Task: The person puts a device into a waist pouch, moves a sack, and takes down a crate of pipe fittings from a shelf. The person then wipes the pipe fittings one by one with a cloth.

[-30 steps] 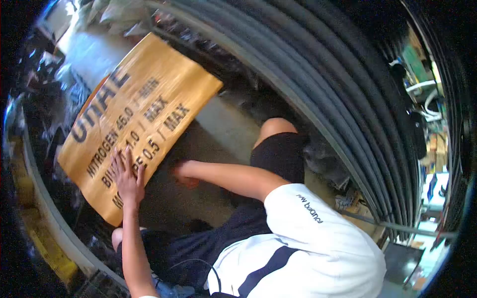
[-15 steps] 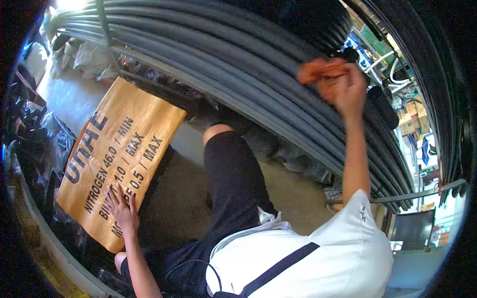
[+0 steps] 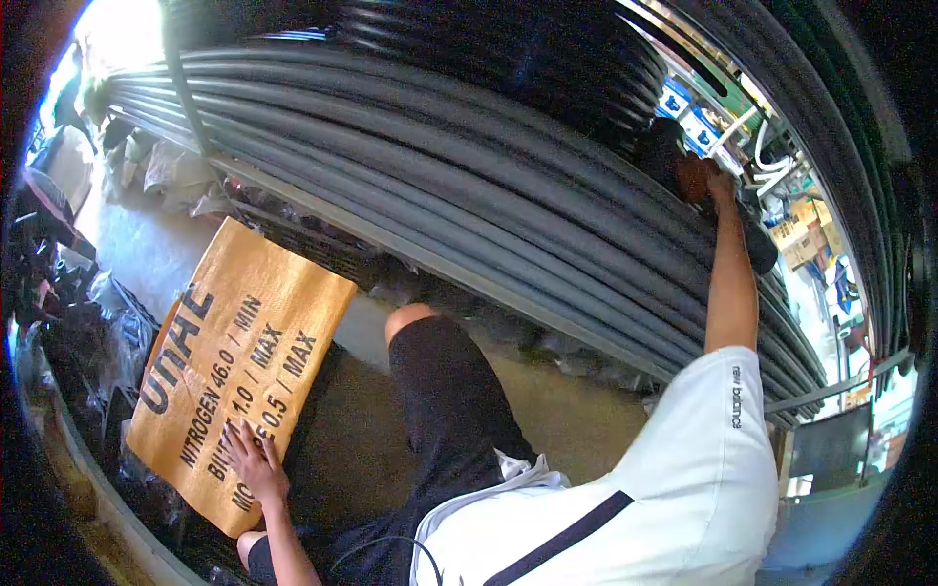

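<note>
My left hand (image 3: 258, 469) lies with fingers spread on a tan woven sack (image 3: 264, 303) printed with black lettering, including "NITROGEN 46.0 / MIN". The sack lies flat at my left, partly by my leg. My right arm stretches out over a rack of long dark grey pipes (image 3: 469, 166). At its end, my right hand (image 3: 720, 186) is closed on a crumpled orange-red cloth (image 3: 692, 178), which looks dark in the shade. Hand and cloth are beside a black rounded item (image 3: 662, 146) on top of the pipes; whether they touch it I cannot tell.
Black ribbed coils (image 3: 508, 59) stand behind the pipes. A metal rail (image 3: 322, 220) runs along the rack's near side. Plastic-wrapped items (image 3: 117, 303) are heaped at the left. Cardboard boxes (image 3: 801, 234) and white tubes (image 3: 774, 171) are at the far right.
My right hand has moved farther out, up and to the right in the view, carrying the cloth from above the pipes to the black item. My left hand stays on the sack. The view has shifted.
</note>
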A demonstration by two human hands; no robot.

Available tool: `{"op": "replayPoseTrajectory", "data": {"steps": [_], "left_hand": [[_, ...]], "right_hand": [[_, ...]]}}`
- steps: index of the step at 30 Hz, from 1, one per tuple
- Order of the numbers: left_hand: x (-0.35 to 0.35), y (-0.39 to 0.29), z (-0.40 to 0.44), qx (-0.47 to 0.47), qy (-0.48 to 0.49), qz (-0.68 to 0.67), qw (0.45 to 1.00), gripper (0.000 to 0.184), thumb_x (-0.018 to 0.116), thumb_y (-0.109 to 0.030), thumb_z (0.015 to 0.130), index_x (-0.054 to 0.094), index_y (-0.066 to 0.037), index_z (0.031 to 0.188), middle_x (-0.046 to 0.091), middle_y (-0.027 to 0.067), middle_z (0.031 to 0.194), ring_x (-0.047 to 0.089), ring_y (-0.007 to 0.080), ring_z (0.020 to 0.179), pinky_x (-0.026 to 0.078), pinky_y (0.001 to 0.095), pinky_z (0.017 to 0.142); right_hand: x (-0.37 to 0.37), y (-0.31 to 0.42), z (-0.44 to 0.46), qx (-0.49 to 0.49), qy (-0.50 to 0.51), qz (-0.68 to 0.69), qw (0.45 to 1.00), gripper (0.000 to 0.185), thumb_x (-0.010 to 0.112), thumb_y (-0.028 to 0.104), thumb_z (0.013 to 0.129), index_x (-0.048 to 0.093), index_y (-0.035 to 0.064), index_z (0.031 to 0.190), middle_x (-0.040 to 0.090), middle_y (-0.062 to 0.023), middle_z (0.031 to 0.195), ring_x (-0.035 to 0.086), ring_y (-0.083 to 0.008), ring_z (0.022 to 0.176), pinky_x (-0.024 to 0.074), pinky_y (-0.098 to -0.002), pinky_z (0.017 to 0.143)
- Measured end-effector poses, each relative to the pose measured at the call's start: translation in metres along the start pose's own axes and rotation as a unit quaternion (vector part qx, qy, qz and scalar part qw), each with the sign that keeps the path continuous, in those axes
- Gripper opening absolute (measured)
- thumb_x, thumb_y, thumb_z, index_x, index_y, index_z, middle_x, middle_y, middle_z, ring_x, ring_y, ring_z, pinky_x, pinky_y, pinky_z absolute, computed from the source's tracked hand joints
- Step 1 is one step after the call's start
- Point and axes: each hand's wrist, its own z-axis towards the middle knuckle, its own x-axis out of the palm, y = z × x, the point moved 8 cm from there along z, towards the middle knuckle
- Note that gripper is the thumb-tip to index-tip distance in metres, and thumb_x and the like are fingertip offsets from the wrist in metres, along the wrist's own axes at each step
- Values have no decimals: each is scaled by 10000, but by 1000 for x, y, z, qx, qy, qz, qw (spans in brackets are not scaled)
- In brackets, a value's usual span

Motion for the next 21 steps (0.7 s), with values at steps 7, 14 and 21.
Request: {"op": "replayPoseTrajectory", "data": {"steps": [7,14,21], "left_hand": [[-9,2,3,-49,-15,-6,999,541,497,-343,883,413,-110,1364,272,210,1456,213,392,1357,126,493,1113],[-26,17,13,-77,13,-73,994,560,524,-381,869,414,-143,1363,236,188,1476,166,366,1381,111,504,1116],[-56,-1,-50,-145,127,-164,968,607,569,-351,865,352,-156,1398,138,238,1488,119,392,1385,119,532,1111]], "right_hand": [[10,16,-1,-132,38,-9,991,376,503,299,848,571,83,1149,605,-174,1062,565,-357,973,466,-471,838],[4,67,-1,-312,5,-49,949,415,531,275,851,518,89,1221,590,-158,1064,553,-318,963,482,-472,799],[-4,126,6,-518,-173,-51,836,476,560,252,853,465,96,1293,574,-141,1066,540,-279,954,497,-472,760]]}}
